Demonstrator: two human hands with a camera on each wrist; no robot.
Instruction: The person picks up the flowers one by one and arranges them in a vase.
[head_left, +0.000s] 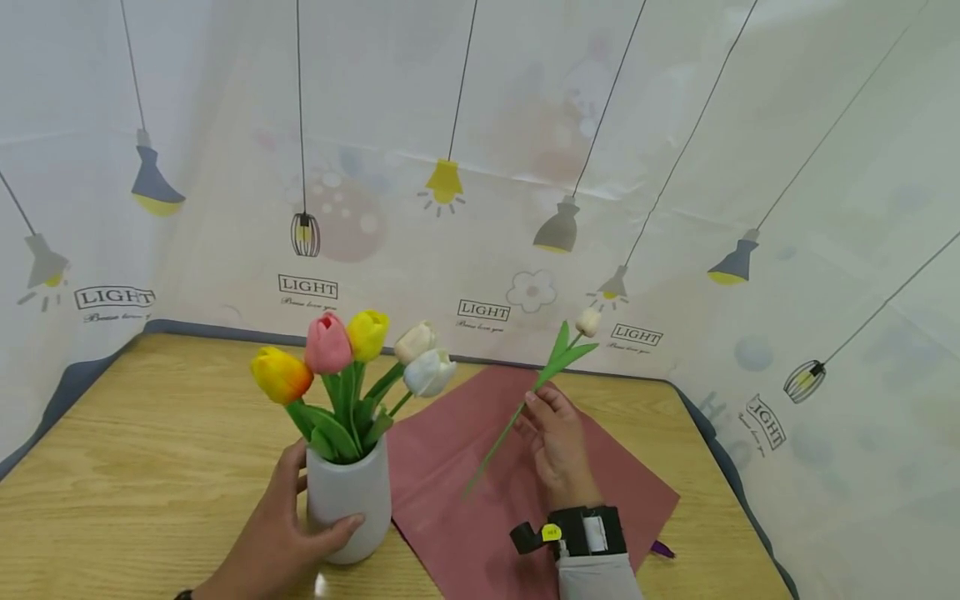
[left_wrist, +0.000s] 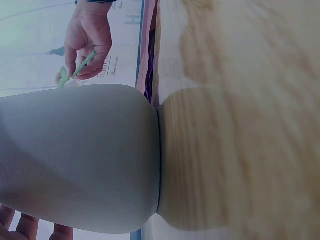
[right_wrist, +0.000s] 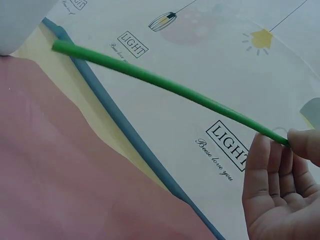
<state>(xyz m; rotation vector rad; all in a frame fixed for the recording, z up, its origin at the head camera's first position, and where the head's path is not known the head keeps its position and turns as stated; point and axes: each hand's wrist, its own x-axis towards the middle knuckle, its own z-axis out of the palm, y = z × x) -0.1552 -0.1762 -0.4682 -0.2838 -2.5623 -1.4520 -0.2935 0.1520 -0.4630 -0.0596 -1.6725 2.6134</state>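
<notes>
A light grey vase [head_left: 349, 504] stands upright on the wooden table and holds several tulips: an orange-yellow one [head_left: 281, 375], a pink one [head_left: 327, 342], a yellow one [head_left: 367, 335] and pale ones. My left hand [head_left: 288, 521] grips the vase from its left side, thumb across the front. To the right, my right hand [head_left: 557, 437] pinches the green stem of a single white tulip [head_left: 588, 322] between thumb and fingers, bloom up and tilted right. In the right wrist view the bare end of that stem [right_wrist: 150, 77] points away from the fingers.
Under my right hand a dusky pink sheet [head_left: 465, 467] lies on the wooden table [head_left: 187, 417], its corner running behind the vase. A small purple item [head_left: 663, 549] pokes out at the sheet's right edge. A printed lamp-pattern curtain [head_left: 405, 233] surrounds the table's back and sides.
</notes>
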